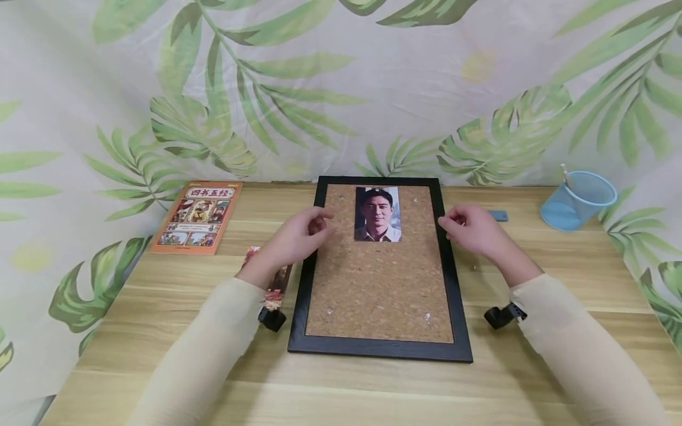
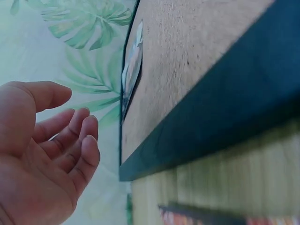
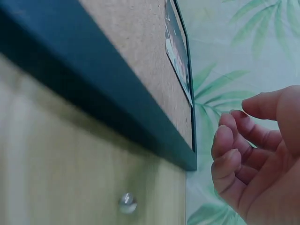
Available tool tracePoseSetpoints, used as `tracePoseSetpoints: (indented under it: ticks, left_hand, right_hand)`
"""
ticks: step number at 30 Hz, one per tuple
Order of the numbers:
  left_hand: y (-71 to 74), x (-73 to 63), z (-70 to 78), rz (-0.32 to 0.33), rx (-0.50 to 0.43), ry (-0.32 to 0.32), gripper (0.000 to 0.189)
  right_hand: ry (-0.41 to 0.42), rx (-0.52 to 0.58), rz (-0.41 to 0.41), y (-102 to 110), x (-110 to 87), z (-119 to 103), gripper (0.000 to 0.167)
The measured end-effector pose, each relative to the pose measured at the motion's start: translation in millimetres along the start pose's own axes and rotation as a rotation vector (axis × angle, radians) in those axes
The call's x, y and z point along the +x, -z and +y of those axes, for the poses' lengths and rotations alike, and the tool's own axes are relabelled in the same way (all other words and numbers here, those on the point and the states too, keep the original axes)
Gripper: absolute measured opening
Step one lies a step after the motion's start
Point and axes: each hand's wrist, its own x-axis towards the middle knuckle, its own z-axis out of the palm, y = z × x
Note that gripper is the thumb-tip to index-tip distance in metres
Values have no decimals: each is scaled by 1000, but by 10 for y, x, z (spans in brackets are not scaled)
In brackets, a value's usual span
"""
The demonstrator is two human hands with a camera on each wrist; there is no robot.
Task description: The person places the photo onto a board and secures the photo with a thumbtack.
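A black-framed cork board [image 1: 380,290] lies on the wooden table, with a portrait photo [image 1: 378,216] near its top edge. My left hand [image 1: 298,236] hovers by the board's upper left side, its fingers loosely bent and apart from the thumb, holding nothing. On the opposite side, my right hand [image 1: 474,228] is over the right frame edge. Its thumb and forefinger tips come close together, and nothing shows between them in the right wrist view. A small clear pushpin [image 3: 127,203] lies on the table beside the board. Clear pins [image 1: 427,318] also dot the cork near its corners.
An orange book [image 1: 197,218] lies at the back left. A colourful printed item [image 1: 274,297] is partly hidden under my left forearm. At the right stand a blue pen cup [image 1: 578,201] and, nearer the board, a small blue object [image 1: 498,215]. A leaf-patterned cloth [image 1: 399,106] hangs behind.
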Motion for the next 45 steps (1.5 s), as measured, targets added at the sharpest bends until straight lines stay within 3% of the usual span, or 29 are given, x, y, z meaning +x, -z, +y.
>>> tracePoseSetpoints:
  ticks: [4, 10, 16, 20, 24, 31, 41, 45]
  left_hand:
    - [123, -226, -98, 8, 35, 28, 41]
    - [267, -610, -339, 56, 122, 98, 45]
    - [371, -970, -553, 92, 341, 244, 67]
    - [392, -1114, -686, 61, 465, 329, 89]
    - [371, -1165, -769, 13, 515, 353, 96]
    - [368, -1140, -779, -22, 439, 372, 96]
    - [440, -1211, -881, 24, 266, 409, 82]
    - [473, -1223, -879, 46, 141, 412, 79]
  right_hand:
    - [40, -41, 16, 18, -158, 100, 29]
    - [24, -86, -11, -19, -361, 272, 21]
    - [-5, -115, 9, -63, -478, 447, 18]
    - [-23, -128, 13, -68, -526, 552, 20]
    - [-42, -136, 9, -66, -550, 611, 20]
    - [-40, -176, 12, -90, -562, 650, 17]
    - [-61, -197, -15, -95, -591, 631, 15]
    - [-71, -208, -19, -86, -598, 612, 15]
